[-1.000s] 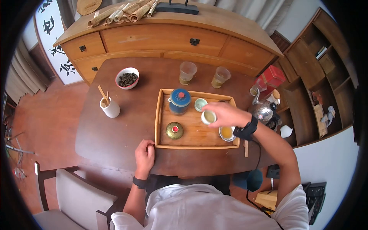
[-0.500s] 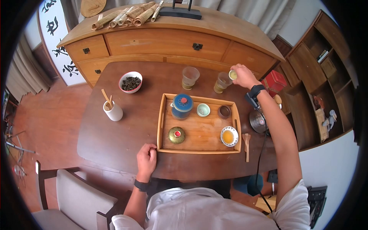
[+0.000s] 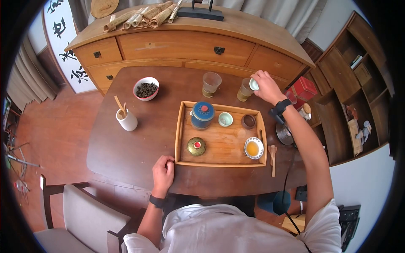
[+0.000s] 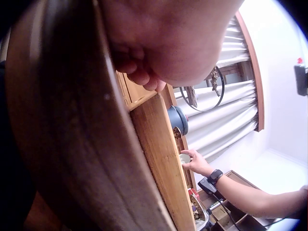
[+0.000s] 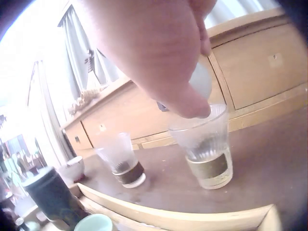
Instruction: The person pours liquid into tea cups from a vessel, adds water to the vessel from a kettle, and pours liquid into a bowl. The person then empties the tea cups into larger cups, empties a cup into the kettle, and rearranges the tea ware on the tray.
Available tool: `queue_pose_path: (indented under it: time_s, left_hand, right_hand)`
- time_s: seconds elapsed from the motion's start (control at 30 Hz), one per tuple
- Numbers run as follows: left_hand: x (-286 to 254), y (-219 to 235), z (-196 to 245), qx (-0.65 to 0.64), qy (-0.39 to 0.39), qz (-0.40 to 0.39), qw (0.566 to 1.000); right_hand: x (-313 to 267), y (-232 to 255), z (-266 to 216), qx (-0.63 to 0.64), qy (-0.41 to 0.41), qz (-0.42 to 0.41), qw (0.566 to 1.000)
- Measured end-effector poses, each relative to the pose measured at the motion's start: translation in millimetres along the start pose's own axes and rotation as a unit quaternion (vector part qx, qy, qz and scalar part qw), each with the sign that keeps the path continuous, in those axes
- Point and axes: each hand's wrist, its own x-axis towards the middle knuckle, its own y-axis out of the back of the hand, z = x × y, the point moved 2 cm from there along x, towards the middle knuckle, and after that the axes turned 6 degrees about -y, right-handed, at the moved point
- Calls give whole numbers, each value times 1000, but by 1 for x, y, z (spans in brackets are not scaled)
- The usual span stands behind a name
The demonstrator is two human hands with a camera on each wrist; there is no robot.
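The small, pale, round cup (image 3: 254, 84) is found over the far side of the brown wooden surface (image 3: 126, 160), just above the rim of a clear ribbed glass with a dull gold band (image 3: 244, 90). By the right hand (image 3: 269, 87) the cup is pinched between the thumb and the fingers; in the head view it lies at the left side of this hand. The axis of the cup seems to be leaned toward the glass, but the exact tilt cannot be told, as the cup is partly covered by the hand in the right wrist view. The glass is stood upright, and some pale liquid can be seen low in it.

A second clear glass with a similar band (image 3: 211, 84) is placed to the left, apart from the first. On the near side of both glasses is set the light wooden tray (image 3: 221, 164), by which a blue lidded pot (image 3: 202, 116), a pale green cup (image 3: 225, 119) and a dark brown cup (image 3: 248, 122) are carried. The left hand (image 3: 163, 173) is rested beside the near left corner of the tray, well apart from the pinched cup; its fingers are loosely curled, and nothing is seen to be held.
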Motion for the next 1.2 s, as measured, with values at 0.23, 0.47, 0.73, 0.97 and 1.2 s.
queue_pose_path:
  time_s: [0.23, 0.47, 0.73, 0.97, 1.2]
  left_hand:
    - [4, 4, 13, -34, -13, 15, 999]
    - [49, -28, 73, 128, -144, -89, 977]
    - [56, -40, 67, 137, -179, -91, 970]
    - [35, -7, 35, -186, 106, 34, 976]
    - [14, -8, 28, -209, 97, 49, 972]
  right_hand:
    - [-54, 15, -85, 192, 47, -200, 960]
    - [-103, -15, -169, 176, 112, -338, 918]
    - [-100, -2, -186, 222, 82, -250, 939]
    - [-83, -25, -233, 241, 68, -276, 928]
    - [-84, -32, -223, 288, 86, -248, 921]
